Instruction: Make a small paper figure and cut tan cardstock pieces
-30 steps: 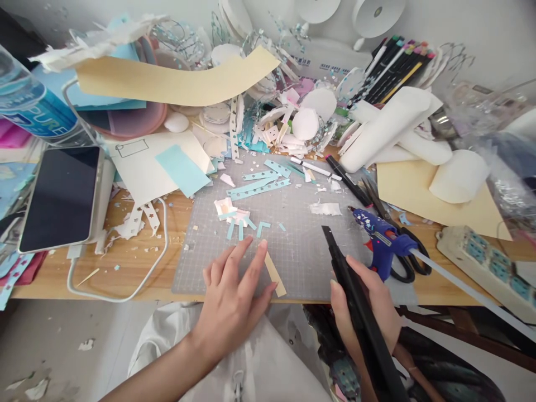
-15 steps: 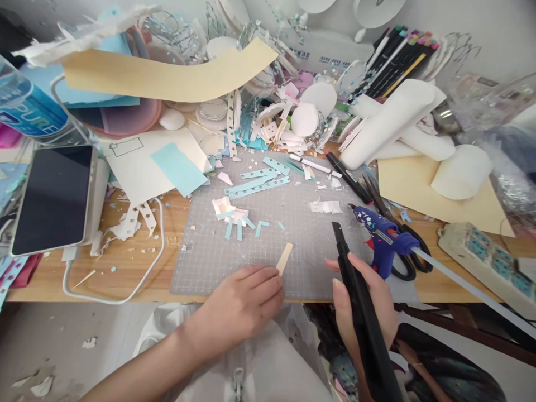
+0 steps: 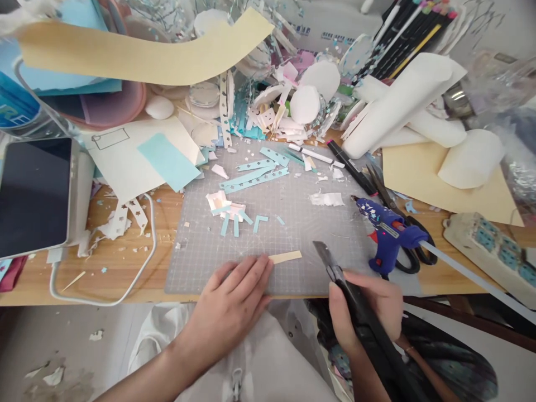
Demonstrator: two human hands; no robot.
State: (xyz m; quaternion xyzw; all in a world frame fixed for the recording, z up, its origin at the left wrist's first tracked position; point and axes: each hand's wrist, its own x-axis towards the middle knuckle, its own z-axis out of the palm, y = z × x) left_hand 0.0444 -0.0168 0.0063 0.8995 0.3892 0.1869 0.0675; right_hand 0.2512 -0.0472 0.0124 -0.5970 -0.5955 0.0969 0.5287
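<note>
My left hand (image 3: 228,304) lies flat on the near edge of the grey cutting mat (image 3: 293,223), fingers stretched out, fingertips on the left end of a small tan paper strip (image 3: 285,257). The strip lies nearly level on the mat. My right hand (image 3: 368,307) is wrapped round a black utility knife (image 3: 360,318), whose blade tip (image 3: 321,249) points up-left, a little right of the strip. Small light-blue paper scraps (image 3: 238,220) lie on the mat beyond the strip.
A blue glue gun (image 3: 387,234) and black scissors (image 3: 402,223) lie right of the mat. A tablet (image 3: 33,195) with a white cable sits at left, a power strip (image 3: 489,251) at right. Paper rolls, markers and cut scraps crowd the back.
The tan strip turned from slanted to nearly level. My left hand opened flat on its end again. The knife tipped over and its blade came down toward the mat beside the strip.
</note>
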